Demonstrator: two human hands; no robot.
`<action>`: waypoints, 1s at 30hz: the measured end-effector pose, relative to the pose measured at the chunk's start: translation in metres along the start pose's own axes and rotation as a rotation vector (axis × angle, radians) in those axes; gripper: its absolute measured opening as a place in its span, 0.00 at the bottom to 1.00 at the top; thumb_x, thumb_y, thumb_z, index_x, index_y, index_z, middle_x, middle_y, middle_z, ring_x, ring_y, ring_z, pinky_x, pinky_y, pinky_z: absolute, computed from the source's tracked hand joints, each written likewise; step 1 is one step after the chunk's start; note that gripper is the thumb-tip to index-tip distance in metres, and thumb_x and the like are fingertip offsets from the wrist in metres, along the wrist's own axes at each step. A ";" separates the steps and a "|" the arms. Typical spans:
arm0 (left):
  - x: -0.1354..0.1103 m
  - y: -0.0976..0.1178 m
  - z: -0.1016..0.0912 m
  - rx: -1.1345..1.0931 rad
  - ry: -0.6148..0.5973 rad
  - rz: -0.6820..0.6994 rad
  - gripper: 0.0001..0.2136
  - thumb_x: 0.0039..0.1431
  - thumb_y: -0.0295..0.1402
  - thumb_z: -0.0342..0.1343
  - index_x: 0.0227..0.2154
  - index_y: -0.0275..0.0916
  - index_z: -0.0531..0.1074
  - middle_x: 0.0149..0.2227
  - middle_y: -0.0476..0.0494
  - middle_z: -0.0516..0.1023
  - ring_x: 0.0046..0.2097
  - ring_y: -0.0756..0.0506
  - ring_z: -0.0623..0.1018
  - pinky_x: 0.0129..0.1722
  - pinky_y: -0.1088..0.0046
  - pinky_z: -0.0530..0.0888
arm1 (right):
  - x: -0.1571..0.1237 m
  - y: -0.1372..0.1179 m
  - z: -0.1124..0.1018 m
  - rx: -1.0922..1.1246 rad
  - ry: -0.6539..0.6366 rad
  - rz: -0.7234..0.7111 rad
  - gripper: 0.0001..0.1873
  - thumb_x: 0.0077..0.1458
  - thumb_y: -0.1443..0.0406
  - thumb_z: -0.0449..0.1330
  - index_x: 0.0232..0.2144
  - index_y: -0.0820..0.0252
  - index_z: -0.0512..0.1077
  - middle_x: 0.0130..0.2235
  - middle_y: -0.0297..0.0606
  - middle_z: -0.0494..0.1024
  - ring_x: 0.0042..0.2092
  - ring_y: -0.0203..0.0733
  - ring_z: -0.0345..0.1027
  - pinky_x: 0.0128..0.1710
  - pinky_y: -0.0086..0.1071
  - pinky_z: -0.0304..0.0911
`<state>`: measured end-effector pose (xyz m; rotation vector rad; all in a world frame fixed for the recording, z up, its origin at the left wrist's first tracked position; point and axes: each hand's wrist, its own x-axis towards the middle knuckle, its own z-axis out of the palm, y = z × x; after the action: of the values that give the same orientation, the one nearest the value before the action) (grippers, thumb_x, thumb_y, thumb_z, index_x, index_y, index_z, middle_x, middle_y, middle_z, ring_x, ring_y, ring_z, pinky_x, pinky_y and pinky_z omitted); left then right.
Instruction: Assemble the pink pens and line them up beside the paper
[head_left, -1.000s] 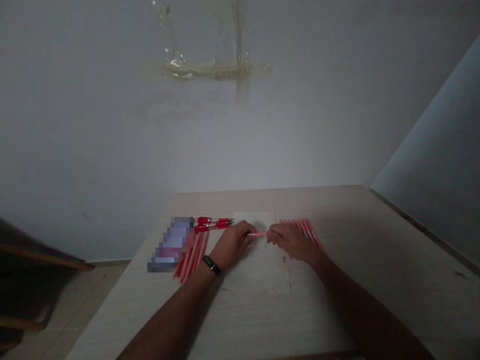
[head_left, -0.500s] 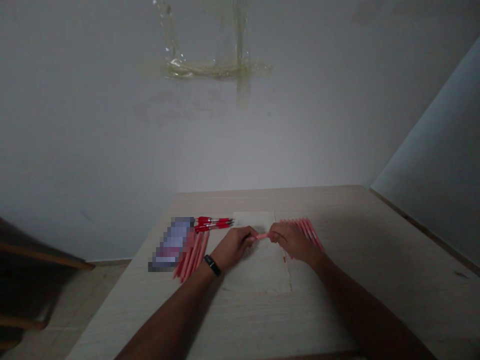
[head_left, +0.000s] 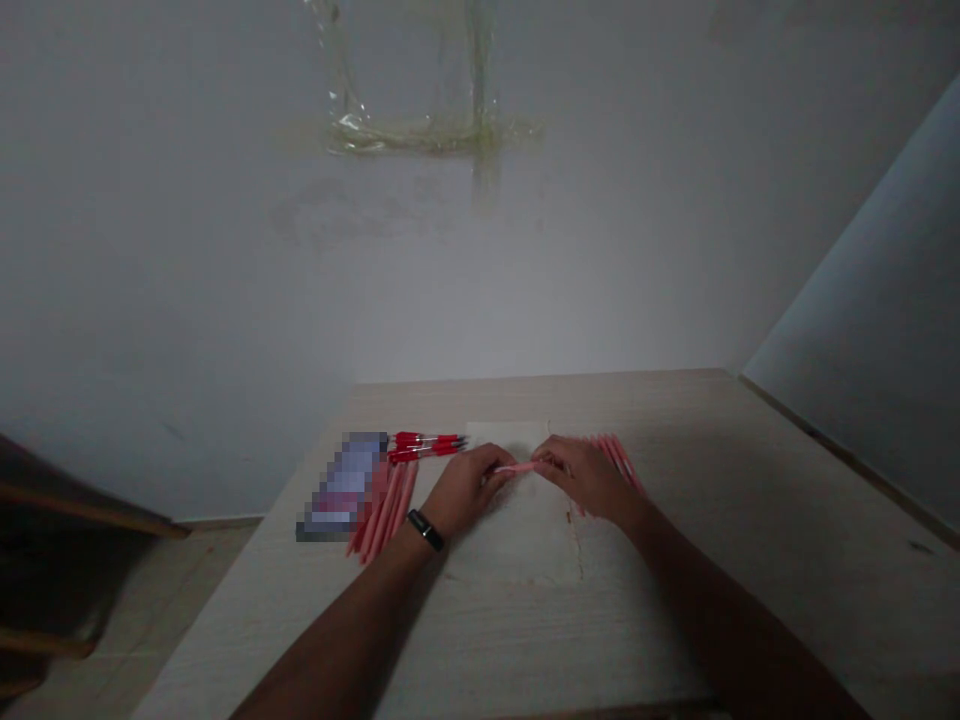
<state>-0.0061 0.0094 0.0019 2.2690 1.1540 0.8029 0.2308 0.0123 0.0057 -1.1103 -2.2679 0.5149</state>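
Pink pen barrel [head_left: 517,467] held level between left hand [head_left: 466,490] and right hand [head_left: 585,478], both closed on it with fingers pinching opposite ends, above a pale paper sheet [head_left: 517,540] on the counter [head_left: 660,620]. Around the barrel, two red pens [head_left: 427,447] lying side by side at 10 o'clock, a fan of loose pink barrels [head_left: 382,510] at 8 o'clock and another row of pink barrels [head_left: 619,460] at 2 o'clock, partly under the right hand. Further out at 9 o'clock, a pixelated object [head_left: 345,485] too blurred to identify, touching the 8 o'clock fan, and a black wristband [head_left: 425,530] on the left wrist
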 end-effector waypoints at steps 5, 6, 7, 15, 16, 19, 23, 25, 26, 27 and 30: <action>0.000 -0.002 0.002 0.040 0.025 0.020 0.09 0.65 0.37 0.53 0.40 0.38 0.75 0.37 0.43 0.78 0.37 0.46 0.74 0.38 0.73 0.68 | 0.002 0.005 0.004 -0.112 -0.022 -0.006 0.17 0.68 0.61 0.50 0.30 0.60 0.73 0.32 0.36 0.75 0.35 0.38 0.67 0.38 0.31 0.56; 0.000 -0.002 0.002 0.044 0.017 0.022 0.10 0.66 0.37 0.52 0.40 0.38 0.75 0.37 0.43 0.78 0.37 0.46 0.74 0.38 0.73 0.68 | 0.002 0.006 0.004 -0.118 -0.026 -0.003 0.16 0.68 0.61 0.51 0.30 0.60 0.73 0.32 0.36 0.75 0.35 0.38 0.67 0.38 0.31 0.56; 0.000 -0.002 0.001 0.048 0.006 0.022 0.11 0.66 0.37 0.51 0.39 0.38 0.75 0.37 0.43 0.78 0.37 0.46 0.75 0.38 0.73 0.68 | 0.002 0.007 0.005 -0.112 -0.024 0.000 0.15 0.67 0.61 0.52 0.31 0.59 0.73 0.32 0.36 0.75 0.35 0.38 0.67 0.37 0.30 0.56; 0.001 0.002 -0.001 0.063 -0.012 0.002 0.12 0.67 0.38 0.50 0.40 0.38 0.76 0.37 0.42 0.80 0.38 0.45 0.77 0.37 0.72 0.68 | 0.000 -0.003 0.001 -0.004 0.024 0.031 0.07 0.59 0.64 0.61 0.41 0.56 0.72 0.37 0.35 0.77 0.36 0.38 0.68 0.37 0.30 0.58; 0.001 0.002 0.000 0.059 -0.004 0.006 0.12 0.67 0.39 0.50 0.39 0.38 0.76 0.38 0.42 0.80 0.38 0.45 0.76 0.37 0.72 0.68 | 0.000 -0.004 0.001 -0.008 0.010 0.030 0.07 0.60 0.63 0.60 0.41 0.56 0.73 0.37 0.36 0.77 0.36 0.38 0.68 0.38 0.31 0.58; 0.000 0.000 0.000 0.052 0.010 0.018 0.11 0.66 0.38 0.51 0.40 0.39 0.76 0.38 0.42 0.79 0.38 0.45 0.76 0.37 0.73 0.68 | 0.000 -0.002 0.001 -0.045 -0.025 -0.006 0.14 0.67 0.60 0.51 0.35 0.58 0.73 0.35 0.37 0.76 0.37 0.39 0.68 0.40 0.32 0.58; -0.001 -0.002 0.002 0.055 0.006 0.029 0.10 0.66 0.37 0.52 0.41 0.39 0.76 0.38 0.43 0.79 0.38 0.46 0.75 0.38 0.73 0.68 | 0.000 0.000 0.003 -0.068 -0.020 0.002 0.14 0.67 0.62 0.50 0.33 0.59 0.71 0.33 0.36 0.75 0.37 0.39 0.68 0.39 0.32 0.57; -0.001 -0.003 0.002 0.057 0.005 0.028 0.10 0.66 0.38 0.52 0.41 0.39 0.76 0.38 0.43 0.79 0.38 0.46 0.75 0.39 0.72 0.68 | 0.000 -0.002 0.003 -0.045 0.002 0.043 0.04 0.61 0.64 0.58 0.36 0.58 0.71 0.34 0.35 0.75 0.36 0.38 0.67 0.36 0.31 0.57; -0.001 -0.003 0.003 0.057 0.007 0.026 0.11 0.66 0.38 0.52 0.41 0.39 0.76 0.38 0.43 0.79 0.38 0.46 0.75 0.39 0.72 0.68 | -0.001 -0.003 0.003 -0.028 0.017 0.058 0.05 0.58 0.65 0.61 0.38 0.58 0.70 0.34 0.35 0.75 0.36 0.38 0.67 0.36 0.30 0.57; -0.001 -0.003 0.003 0.057 0.011 0.023 0.11 0.66 0.38 0.51 0.41 0.39 0.76 0.38 0.43 0.79 0.38 0.46 0.75 0.39 0.72 0.68 | -0.001 -0.004 0.003 -0.007 0.028 0.067 0.09 0.55 0.66 0.63 0.40 0.57 0.70 0.35 0.35 0.75 0.36 0.38 0.67 0.36 0.30 0.58; -0.001 -0.002 0.003 0.053 0.015 0.024 0.11 0.66 0.38 0.51 0.41 0.39 0.76 0.38 0.43 0.79 0.38 0.45 0.75 0.39 0.72 0.68 | -0.001 -0.006 0.002 0.031 0.018 0.044 0.12 0.56 0.64 0.63 0.43 0.56 0.70 0.40 0.36 0.76 0.39 0.40 0.68 0.39 0.31 0.59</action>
<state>-0.0056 0.0094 -0.0018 2.3278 1.1701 0.8083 0.2264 0.0082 0.0068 -1.1474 -2.2175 0.5533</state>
